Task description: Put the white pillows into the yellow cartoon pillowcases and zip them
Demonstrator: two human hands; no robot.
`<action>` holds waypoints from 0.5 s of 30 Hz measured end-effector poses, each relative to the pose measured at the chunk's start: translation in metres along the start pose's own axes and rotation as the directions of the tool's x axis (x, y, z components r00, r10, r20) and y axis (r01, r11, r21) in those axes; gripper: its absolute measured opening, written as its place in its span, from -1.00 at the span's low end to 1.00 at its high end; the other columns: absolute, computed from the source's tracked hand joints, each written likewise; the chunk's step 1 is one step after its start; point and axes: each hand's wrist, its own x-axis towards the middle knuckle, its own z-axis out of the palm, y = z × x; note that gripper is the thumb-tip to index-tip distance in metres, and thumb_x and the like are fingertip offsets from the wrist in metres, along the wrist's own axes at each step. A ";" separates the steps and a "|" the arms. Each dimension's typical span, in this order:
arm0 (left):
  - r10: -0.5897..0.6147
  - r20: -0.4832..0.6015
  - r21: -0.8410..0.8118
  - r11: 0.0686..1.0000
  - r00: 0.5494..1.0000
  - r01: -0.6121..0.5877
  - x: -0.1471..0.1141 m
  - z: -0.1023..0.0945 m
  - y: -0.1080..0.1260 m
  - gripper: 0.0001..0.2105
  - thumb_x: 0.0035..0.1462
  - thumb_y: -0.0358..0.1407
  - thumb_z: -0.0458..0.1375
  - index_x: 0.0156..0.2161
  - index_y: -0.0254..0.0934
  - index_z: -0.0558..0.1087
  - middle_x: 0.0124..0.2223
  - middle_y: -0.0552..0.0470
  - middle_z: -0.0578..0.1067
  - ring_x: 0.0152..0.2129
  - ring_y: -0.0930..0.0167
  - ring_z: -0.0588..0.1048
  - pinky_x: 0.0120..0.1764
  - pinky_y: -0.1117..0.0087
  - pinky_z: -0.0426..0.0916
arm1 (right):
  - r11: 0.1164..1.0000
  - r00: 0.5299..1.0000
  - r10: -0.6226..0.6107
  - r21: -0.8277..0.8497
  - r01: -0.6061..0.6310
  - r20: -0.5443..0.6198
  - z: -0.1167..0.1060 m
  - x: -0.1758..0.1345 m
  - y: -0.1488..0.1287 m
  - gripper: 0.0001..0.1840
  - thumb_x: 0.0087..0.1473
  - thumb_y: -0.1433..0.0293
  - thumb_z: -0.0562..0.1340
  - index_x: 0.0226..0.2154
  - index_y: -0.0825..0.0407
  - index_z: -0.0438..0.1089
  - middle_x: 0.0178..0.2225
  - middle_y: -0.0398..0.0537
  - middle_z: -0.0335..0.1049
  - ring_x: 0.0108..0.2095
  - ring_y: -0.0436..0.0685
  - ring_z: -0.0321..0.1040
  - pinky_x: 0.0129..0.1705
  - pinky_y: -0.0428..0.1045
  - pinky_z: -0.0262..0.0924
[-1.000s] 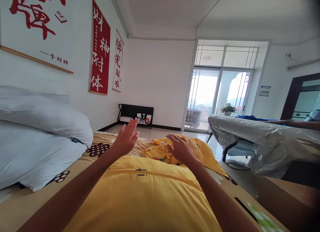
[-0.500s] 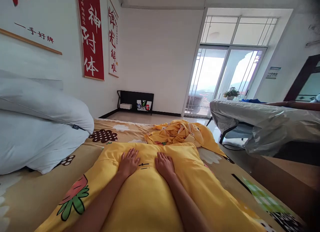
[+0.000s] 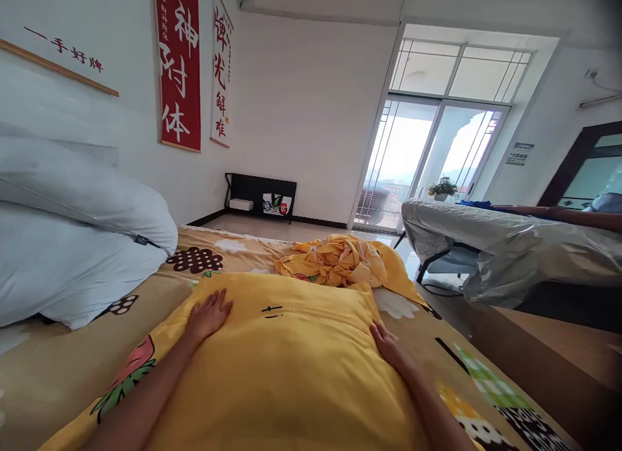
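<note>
A yellow pillow (image 3: 291,360) with a strawberry print at its left side lies flat in front of me on the patterned bed sheet (image 3: 233,260). My left hand (image 3: 210,315) rests palm down on its upper left part, fingers stretched out. At the pillow's right edge lies my right hand (image 3: 387,344), fingers extended and pressed against the cloth. Neither hand grips anything. Beyond the pillow's far edge is a crumpled heap of yellow cloth (image 3: 340,262).
White pillows (image 3: 87,243) are piled on the left. To the right stands a plastic-covered table (image 3: 466,231) with a potted plant (image 3: 442,188) and another person's arm (image 3: 573,214). A low black shelf (image 3: 243,185) stands by the far wall.
My hands have moved apart from the pillow's middle, the left towards its left side and the right out to its right edge. The pillow's surface looks smoother.
</note>
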 end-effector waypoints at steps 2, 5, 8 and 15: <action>0.035 -0.036 -0.034 0.999 0.999 -0.036 0.011 -0.026 0.026 -0.35 0.30 -0.01 -0.29 0.36 -0.38 -0.09 0.35 -0.29 -0.01 0.27 0.05 0.07 0.16 -0.09 0.07 | 1.000 1.000 0.016 -0.021 -0.016 0.003 -0.023 0.021 -0.025 -0.40 0.19 0.14 -0.10 0.02 0.14 0.38 0.08 0.26 0.36 0.12 0.31 0.27 0.09 0.26 0.13; 0.205 -0.156 -0.050 0.975 0.966 -0.215 0.034 -0.062 0.099 -0.37 0.30 0.03 -0.41 0.38 -0.18 -0.36 0.41 -0.08 -0.24 0.33 0.21 -0.15 0.23 -0.02 -0.03 | 0.996 0.996 -0.087 -0.007 0.087 -0.025 -0.049 0.063 -0.093 -0.41 0.24 0.14 -0.11 0.17 0.09 0.22 0.22 0.21 0.17 0.23 0.28 0.09 0.18 0.27 -0.03; 0.384 -0.209 -0.013 0.919 0.900 -0.395 0.050 -0.060 0.171 -0.40 0.31 0.02 -0.35 0.38 -0.08 -0.34 0.41 0.03 -0.27 0.34 0.28 -0.25 0.28 -0.02 -0.20 | 0.963 0.963 -0.267 0.028 0.267 -0.025 -0.042 0.087 -0.159 -0.48 0.28 0.13 -0.11 0.20 -0.11 0.16 0.25 -0.04 0.15 0.26 0.12 0.04 0.24 0.14 -0.12; 0.240 0.033 0.041 0.970 0.970 -0.242 0.068 0.025 0.086 -0.48 0.26 -0.12 -0.20 0.24 -0.26 0.25 0.29 -0.11 0.22 0.26 0.33 0.14 0.26 0.20 0.00 | 0.985 0.966 -0.167 -0.003 0.170 0.198 0.046 0.076 -0.099 -0.52 0.24 0.30 -0.11 -0.07 0.06 0.44 0.06 0.12 0.40 0.15 0.23 0.23 0.15 0.24 0.04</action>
